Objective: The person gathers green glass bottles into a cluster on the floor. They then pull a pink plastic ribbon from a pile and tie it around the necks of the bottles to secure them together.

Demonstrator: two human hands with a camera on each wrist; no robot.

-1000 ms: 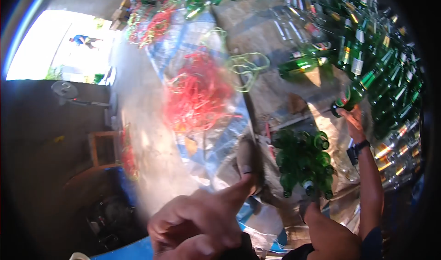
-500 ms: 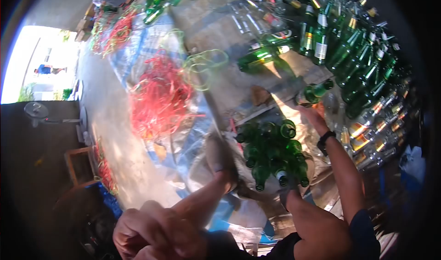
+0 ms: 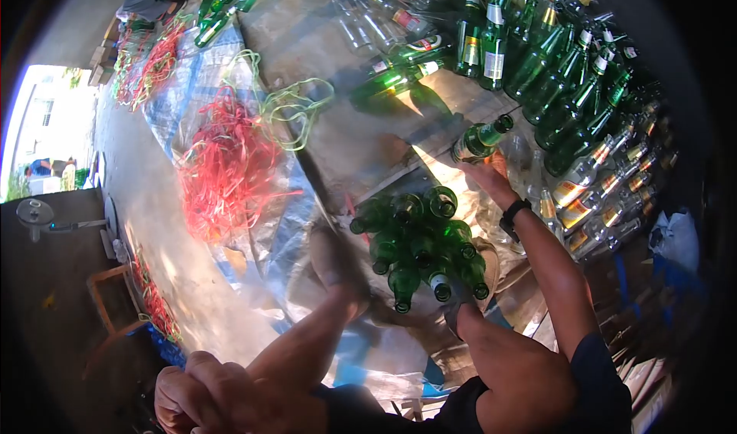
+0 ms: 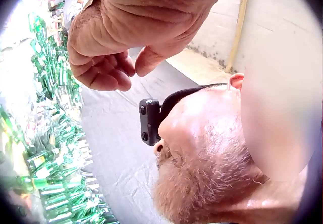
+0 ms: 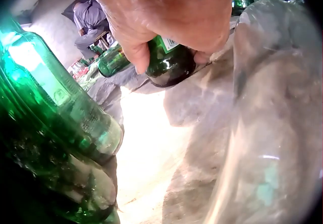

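My right hand (image 3: pixel 495 179) grips a green glass bottle (image 3: pixel 477 142), its neck tilted up and to the right in the head view. In the right wrist view, thumb and fingers curl round the bottle's lower body (image 5: pixel 170 71), close over the ground sheet. A tight cluster of green bottles (image 3: pixel 421 248) stands between my feet, nearer to me than that hand. My left hand (image 3: pixel 211 394) is raised at the lower left, away from the bottles. The left wrist view shows its fingers (image 4: pixel 103 77) loosely curled near the face, holding nothing.
Many green bottles (image 3: pixel 549 89) lie packed at the right, with clear ones (image 3: pixel 587 196) in front. Loose bottles (image 3: pixel 403 69) lie farther ahead. Red plastic strings (image 3: pixel 226 169) and pale green strings (image 3: pixel 295 112) lie on the sheet. Another person (image 5: pixel 91 24) sits at the back.
The head view has swung right, so the scene sits farther left. My right hand has drawn the bottle slightly from the pile towards the cluster and tipped it more upright.
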